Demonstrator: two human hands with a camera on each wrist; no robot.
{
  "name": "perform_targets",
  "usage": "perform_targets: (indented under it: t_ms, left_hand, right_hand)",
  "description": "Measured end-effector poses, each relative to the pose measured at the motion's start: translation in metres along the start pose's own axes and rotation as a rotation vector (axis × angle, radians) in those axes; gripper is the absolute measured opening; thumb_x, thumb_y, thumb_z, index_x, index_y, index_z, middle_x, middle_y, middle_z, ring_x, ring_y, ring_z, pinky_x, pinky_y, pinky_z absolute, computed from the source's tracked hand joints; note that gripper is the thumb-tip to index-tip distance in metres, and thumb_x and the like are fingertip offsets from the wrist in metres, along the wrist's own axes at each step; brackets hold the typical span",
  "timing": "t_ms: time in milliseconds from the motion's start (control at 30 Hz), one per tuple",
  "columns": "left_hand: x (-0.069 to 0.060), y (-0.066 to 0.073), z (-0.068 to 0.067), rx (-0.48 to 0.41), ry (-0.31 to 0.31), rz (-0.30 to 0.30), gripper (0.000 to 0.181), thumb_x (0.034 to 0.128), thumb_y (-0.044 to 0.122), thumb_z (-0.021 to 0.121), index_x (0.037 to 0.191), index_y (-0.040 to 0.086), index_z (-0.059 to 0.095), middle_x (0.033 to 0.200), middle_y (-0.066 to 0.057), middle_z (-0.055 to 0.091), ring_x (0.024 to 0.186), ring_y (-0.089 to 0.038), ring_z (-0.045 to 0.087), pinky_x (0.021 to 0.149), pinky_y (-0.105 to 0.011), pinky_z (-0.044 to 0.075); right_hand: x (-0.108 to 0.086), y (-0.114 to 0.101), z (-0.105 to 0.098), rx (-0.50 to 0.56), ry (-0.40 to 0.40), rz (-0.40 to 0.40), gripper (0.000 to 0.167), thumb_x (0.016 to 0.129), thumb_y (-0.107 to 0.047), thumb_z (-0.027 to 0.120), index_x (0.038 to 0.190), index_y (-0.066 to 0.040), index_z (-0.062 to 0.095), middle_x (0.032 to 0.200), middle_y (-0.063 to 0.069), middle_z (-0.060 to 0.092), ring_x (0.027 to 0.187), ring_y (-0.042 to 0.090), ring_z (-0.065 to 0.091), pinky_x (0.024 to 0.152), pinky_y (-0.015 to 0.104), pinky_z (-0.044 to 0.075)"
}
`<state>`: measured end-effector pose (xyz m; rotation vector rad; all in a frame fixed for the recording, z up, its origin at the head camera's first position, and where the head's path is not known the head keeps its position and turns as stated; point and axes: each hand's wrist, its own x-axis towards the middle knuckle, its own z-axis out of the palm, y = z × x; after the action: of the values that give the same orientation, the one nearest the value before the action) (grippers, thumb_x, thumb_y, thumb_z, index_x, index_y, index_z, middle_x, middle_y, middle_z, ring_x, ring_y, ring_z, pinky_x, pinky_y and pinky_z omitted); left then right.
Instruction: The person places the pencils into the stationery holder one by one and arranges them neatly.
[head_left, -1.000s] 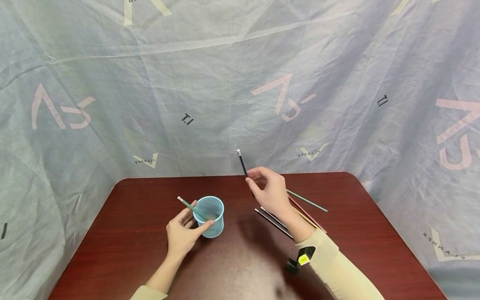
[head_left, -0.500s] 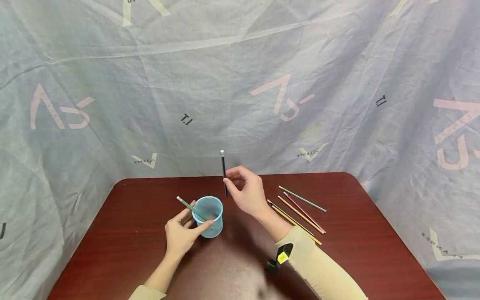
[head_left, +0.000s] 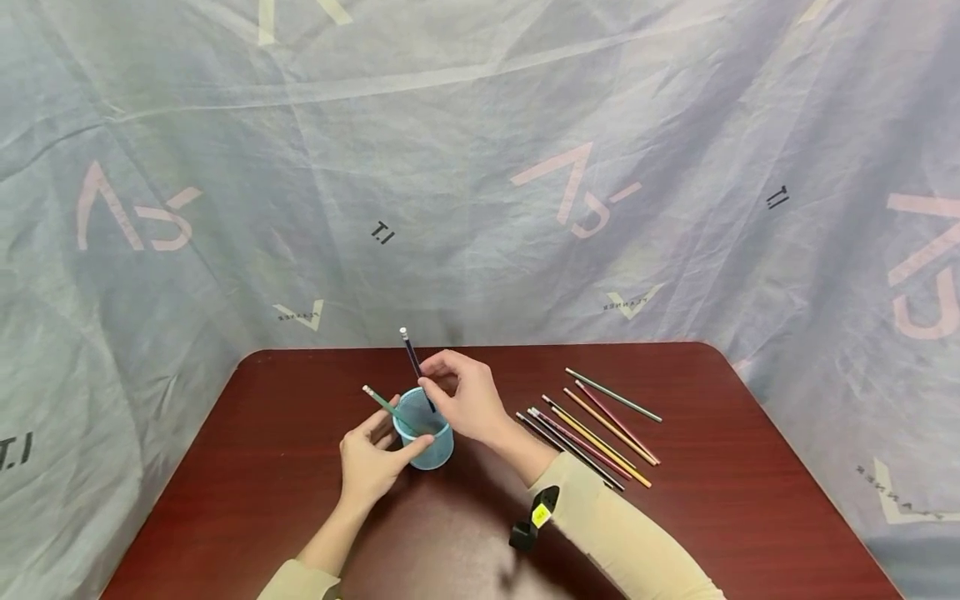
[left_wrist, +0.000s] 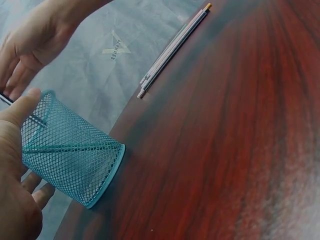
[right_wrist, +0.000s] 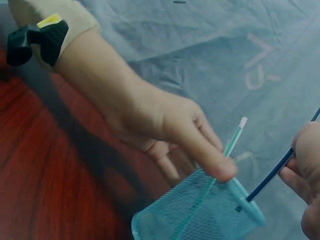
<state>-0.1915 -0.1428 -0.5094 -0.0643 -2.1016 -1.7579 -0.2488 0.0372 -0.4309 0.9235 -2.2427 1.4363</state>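
A light-blue mesh cup (head_left: pixel 438 450) stands on the table, and my left hand (head_left: pixel 369 467) grips its left side, thumb at the near rim. Inside it leans a green pencil (head_left: pixel 381 401), its eraser end sticking out to the left; the right wrist view shows the same green pencil (right_wrist: pixel 234 141). My right hand (head_left: pixel 467 398) pinches a dark blue pencil (head_left: pixel 412 354) by its middle, eraser end up. The lower end of that pencil is within the cup's mouth, as the mesh cup (left_wrist: pixel 75 150) in the left wrist view also shows.
Several pencils (head_left: pixel 600 417) in green, red, yellow and black lie loosely side by side on the brown table (head_left: pixel 712 500), right of my right forearm. A grey printed cloth (head_left: pixel 465 167) hangs behind and around the table.
My right hand has moved left and down, bringing the dark blue pencil from above the table into the cup's mouth. My left hand keeps its hold on the cup. More of the loose pencils now show.
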Motion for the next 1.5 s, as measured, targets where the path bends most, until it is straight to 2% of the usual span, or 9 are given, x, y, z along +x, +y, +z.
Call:
perform_targets:
  t_ms: [267, 400, 500, 733, 867, 1133, 1333, 1500]
  left_hand:
    - [-0.008, 0.001, 0.0, -0.007, -0.003, -0.016, 0.071, 0.0687, 0.009, 0.101, 0.134, 0.005, 0.074, 0.133, -0.01, 0.075, 0.115, -0.024, 0.076, 0.088, -0.018, 0.06]
    - [-0.01, 0.001, 0.001, -0.033, -0.009, -0.01, 0.071, 0.0684, 0.007, 0.101, 0.134, 0.005, 0.074, 0.13, -0.013, 0.076, 0.111, -0.022, 0.077, 0.087, -0.018, 0.06]
    - [-0.011, -0.001, 0.003, -0.027, -0.017, 0.006, 0.07, 0.0701, 0.009, 0.101, 0.134, 0.006, 0.073, 0.133, -0.013, 0.075, 0.113, -0.021, 0.076, 0.089, -0.021, 0.061]
    - [-0.016, -0.003, 0.01, -0.04, -0.043, -0.009, 0.062, 0.0732, 0.004, 0.097, 0.131, 0.003, 0.075, 0.128, -0.015, 0.077, 0.115, -0.027, 0.075, 0.091, -0.028, 0.062]
    - [-0.015, -0.001, 0.008, -0.04, -0.049, -0.006, 0.06, 0.0742, 0.003, 0.096, 0.13, 0.003, 0.075, 0.129, -0.015, 0.076, 0.118, -0.031, 0.074, 0.092, -0.029, 0.062]
    - [-0.01, 0.0, 0.004, 0.013, -0.063, 0.002, 0.054, 0.0758, 0.007, 0.096, 0.126, 0.002, 0.076, 0.124, -0.017, 0.078, 0.115, -0.034, 0.076, 0.094, -0.044, 0.062]
    - [-0.007, 0.0, 0.005, 0.007, -0.073, -0.013, 0.055, 0.0742, 0.007, 0.097, 0.125, 0.002, 0.077, 0.122, -0.016, 0.078, 0.114, -0.032, 0.076, 0.093, -0.041, 0.063]
    - [-0.003, 0.0, 0.003, -0.01, -0.076, -0.019, 0.06, 0.0737, 0.004, 0.097, 0.13, 0.003, 0.075, 0.128, -0.014, 0.077, 0.116, -0.029, 0.075, 0.094, -0.036, 0.063]
  right_hand:
    - [-0.015, 0.006, 0.01, -0.106, -0.087, 0.027, 0.011, 0.099, -0.008, 0.075, 0.11, -0.009, 0.073, 0.103, 0.005, 0.077, 0.094, 0.017, 0.076, 0.084, 0.028, 0.065]
    - [-0.021, 0.007, 0.013, -0.155, -0.116, 0.016, 0.009, 0.1, -0.01, 0.074, 0.109, -0.01, 0.073, 0.103, 0.004, 0.077, 0.093, 0.015, 0.076, 0.082, 0.025, 0.064]
    - [-0.025, 0.007, 0.016, -0.186, -0.122, 0.008, 0.008, 0.1, -0.009, 0.074, 0.107, -0.01, 0.073, 0.102, 0.003, 0.076, 0.092, 0.014, 0.076, 0.081, 0.022, 0.063]
    - [-0.031, 0.007, 0.018, -0.254, -0.159, -0.006, 0.007, 0.097, -0.007, 0.076, 0.104, -0.01, 0.073, 0.099, 0.003, 0.076, 0.089, 0.015, 0.074, 0.08, 0.023, 0.062]
    - [-0.028, 0.005, 0.02, -0.31, -0.183, -0.016, 0.007, 0.097, -0.007, 0.076, 0.102, -0.009, 0.072, 0.098, 0.004, 0.076, 0.089, 0.015, 0.075, 0.08, 0.024, 0.062]
    - [-0.019, -0.003, 0.016, -0.385, -0.275, 0.006, 0.006, 0.096, -0.006, 0.076, 0.1, -0.006, 0.072, 0.096, 0.006, 0.076, 0.089, 0.017, 0.075, 0.078, 0.027, 0.062]
    - [-0.014, -0.006, 0.014, -0.41, -0.328, 0.061, 0.004, 0.097, -0.008, 0.075, 0.1, -0.007, 0.072, 0.096, 0.007, 0.078, 0.089, 0.018, 0.075, 0.077, 0.027, 0.062]
    - [-0.006, -0.008, 0.017, -0.45, -0.38, 0.099, 0.004, 0.097, -0.009, 0.077, 0.097, -0.009, 0.073, 0.094, 0.004, 0.079, 0.086, 0.015, 0.075, 0.075, 0.023, 0.06]
